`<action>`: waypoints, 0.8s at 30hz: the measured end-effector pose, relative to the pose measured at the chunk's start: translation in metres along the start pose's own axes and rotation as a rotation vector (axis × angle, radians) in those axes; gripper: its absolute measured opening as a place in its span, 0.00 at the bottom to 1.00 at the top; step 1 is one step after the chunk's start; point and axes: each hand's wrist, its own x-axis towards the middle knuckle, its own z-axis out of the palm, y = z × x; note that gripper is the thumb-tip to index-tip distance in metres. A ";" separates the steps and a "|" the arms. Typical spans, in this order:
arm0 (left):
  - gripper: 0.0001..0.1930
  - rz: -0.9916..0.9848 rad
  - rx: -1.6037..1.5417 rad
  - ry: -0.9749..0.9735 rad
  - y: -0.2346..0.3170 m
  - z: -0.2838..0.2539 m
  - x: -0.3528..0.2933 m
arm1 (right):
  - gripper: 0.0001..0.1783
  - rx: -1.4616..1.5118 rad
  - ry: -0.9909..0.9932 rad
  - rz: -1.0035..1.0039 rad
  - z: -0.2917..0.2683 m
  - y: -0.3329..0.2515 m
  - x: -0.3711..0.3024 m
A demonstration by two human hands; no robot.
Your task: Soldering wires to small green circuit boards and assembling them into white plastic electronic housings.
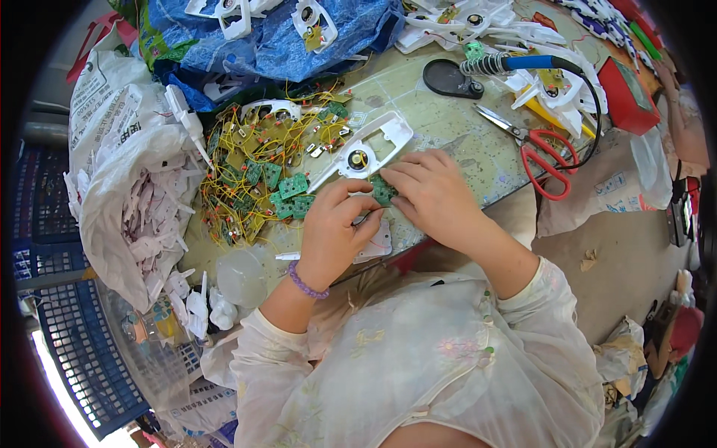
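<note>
Between my hands, at the table's near edge, is a small green circuit board (382,190). My right hand (439,196) has its fingertips closed on the board's right side. My left hand (337,228) pinches a thin dark thing beside the board; its kind is hidden by the fingers. Just beyond the fingertips lies a white plastic shell (390,133) with a round black speaker (358,159) in it. To the left spreads a heap of yellow-wired circuit boards (250,168), with several green boards (293,185) close to my left hand. Part of a white plastic piece (379,243) shows under my left hand.
Red-handled scissors (549,160) lie at right, below a soldering iron (530,63) in its coil stand. A white sack (104,142) of plastic pieces stands left. Blue sheeting (261,48) and more white shells (478,26) are at the back; a red box (629,97) is far right.
</note>
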 end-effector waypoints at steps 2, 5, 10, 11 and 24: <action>0.06 0.015 0.016 -0.067 -0.001 0.000 0.001 | 0.19 0.061 -0.024 -0.038 0.003 0.004 -0.002; 0.06 -0.031 0.038 -0.131 0.002 -0.002 0.001 | 0.19 0.081 -0.015 -0.061 0.003 0.004 -0.005; 0.05 -0.065 0.001 -0.169 -0.002 0.001 -0.001 | 0.16 0.197 0.092 0.192 -0.015 0.013 -0.005; 0.05 -0.078 -0.025 -0.177 -0.002 0.002 -0.002 | 0.16 0.337 0.265 0.426 -0.024 0.019 -0.002; 0.06 -0.066 0.058 -0.122 -0.006 0.002 -0.005 | 0.24 -0.009 0.631 0.651 -0.106 0.073 0.033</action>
